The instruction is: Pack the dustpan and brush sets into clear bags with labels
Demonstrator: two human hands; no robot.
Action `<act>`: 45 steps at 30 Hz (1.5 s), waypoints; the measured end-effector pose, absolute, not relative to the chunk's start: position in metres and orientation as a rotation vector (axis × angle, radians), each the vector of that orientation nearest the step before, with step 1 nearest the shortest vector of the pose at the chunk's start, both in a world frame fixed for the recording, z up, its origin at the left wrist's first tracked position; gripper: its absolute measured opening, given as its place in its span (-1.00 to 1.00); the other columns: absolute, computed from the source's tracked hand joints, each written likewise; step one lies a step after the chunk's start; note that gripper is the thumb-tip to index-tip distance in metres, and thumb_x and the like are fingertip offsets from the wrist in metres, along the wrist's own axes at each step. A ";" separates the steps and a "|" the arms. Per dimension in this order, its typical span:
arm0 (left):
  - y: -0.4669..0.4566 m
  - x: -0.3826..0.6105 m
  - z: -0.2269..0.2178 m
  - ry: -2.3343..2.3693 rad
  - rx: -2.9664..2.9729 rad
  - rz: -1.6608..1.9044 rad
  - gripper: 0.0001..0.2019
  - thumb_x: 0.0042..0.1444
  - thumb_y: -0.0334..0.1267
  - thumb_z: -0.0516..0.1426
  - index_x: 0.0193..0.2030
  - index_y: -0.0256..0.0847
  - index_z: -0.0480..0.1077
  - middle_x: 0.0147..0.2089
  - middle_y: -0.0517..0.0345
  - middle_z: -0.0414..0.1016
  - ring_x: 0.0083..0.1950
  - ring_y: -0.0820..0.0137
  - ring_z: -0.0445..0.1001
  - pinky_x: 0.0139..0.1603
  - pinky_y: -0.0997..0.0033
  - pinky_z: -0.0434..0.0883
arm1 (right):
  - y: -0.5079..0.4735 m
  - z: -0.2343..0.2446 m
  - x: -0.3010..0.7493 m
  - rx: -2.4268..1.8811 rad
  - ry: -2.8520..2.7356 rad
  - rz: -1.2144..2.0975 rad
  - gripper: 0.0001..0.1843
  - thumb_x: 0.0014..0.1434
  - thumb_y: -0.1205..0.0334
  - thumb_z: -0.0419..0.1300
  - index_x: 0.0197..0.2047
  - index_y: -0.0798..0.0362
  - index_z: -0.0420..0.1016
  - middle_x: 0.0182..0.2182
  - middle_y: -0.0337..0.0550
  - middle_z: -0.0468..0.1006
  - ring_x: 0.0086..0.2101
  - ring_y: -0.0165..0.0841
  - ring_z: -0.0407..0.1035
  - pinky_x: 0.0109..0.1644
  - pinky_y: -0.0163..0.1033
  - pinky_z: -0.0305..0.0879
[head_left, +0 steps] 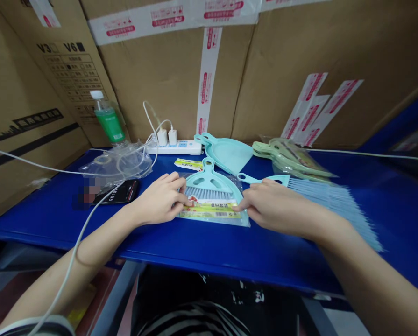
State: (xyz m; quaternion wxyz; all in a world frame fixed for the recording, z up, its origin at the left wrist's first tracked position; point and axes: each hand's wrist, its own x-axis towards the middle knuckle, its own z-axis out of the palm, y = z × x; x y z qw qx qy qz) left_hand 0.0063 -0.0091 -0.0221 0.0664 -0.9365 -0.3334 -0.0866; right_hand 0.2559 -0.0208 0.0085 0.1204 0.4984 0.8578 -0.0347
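A light-blue dustpan and brush set [209, 189] lies in a clear plastic bag on the blue table, with a yellow-and-white printed label card [212, 209] across its lower part. At its left edge, my left hand [164, 198] is closed with curled fingers, the thumb at the card's left end. My right hand [265, 203] grips the opposite edge, its index fingertip on the card's right end and the other fingers folded. Just beyond the right hand lie loose light-blue brushes [329, 198], partly covered by that hand.
Light-blue dustpans [230, 153] lie behind the bag, beside a white power strip [184, 147]. Bagged green dustpans [294, 158] are at the back right. Leftward are crumpled clear plastic [124, 161], a phone [119, 192] and a bottle [109, 121]. A white cable [84, 228] crosses my left forearm. Cardboard [226, 79] stands behind.
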 end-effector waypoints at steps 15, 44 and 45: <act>-0.010 0.002 -0.017 -1.074 -2.779 -0.247 -0.68 0.09 -0.43 -0.05 -0.45 -0.18 0.52 -0.35 0.08 0.39 -0.29 0.31 0.22 -0.25 0.27 0.27 | -0.011 0.003 0.268 1.486 2.589 -0.157 -0.57 0.01 0.49 0.01 -0.29 -0.06 0.66 -0.31 -0.18 0.66 -0.27 -0.24 0.49 -0.21 -0.19 0.27; -0.008 0.008 -0.032 -0.885 -2.879 -0.354 -0.75 0.26 -0.40 0.00 -0.09 -0.11 0.49 -0.21 0.14 0.47 -0.22 0.36 0.29 -0.18 0.38 0.30 | -0.004 -0.009 0.253 1.227 2.836 -0.065 -0.73 0.07 0.53 -0.01 -0.52 0.09 0.41 -0.50 -0.12 0.42 -0.38 -0.32 0.28 -0.26 -0.22 0.16; -0.008 0.008 -0.032 -0.868 -2.874 -0.331 -0.73 0.25 -0.43 0.00 -0.07 -0.10 0.48 -0.20 0.13 0.47 -0.22 0.36 0.30 -0.17 0.38 0.30 | -0.005 -0.009 0.251 1.205 2.852 -0.041 -0.73 0.06 0.54 -0.01 -0.51 0.10 0.42 -0.50 -0.11 0.42 -0.37 -0.30 0.27 -0.23 -0.20 0.17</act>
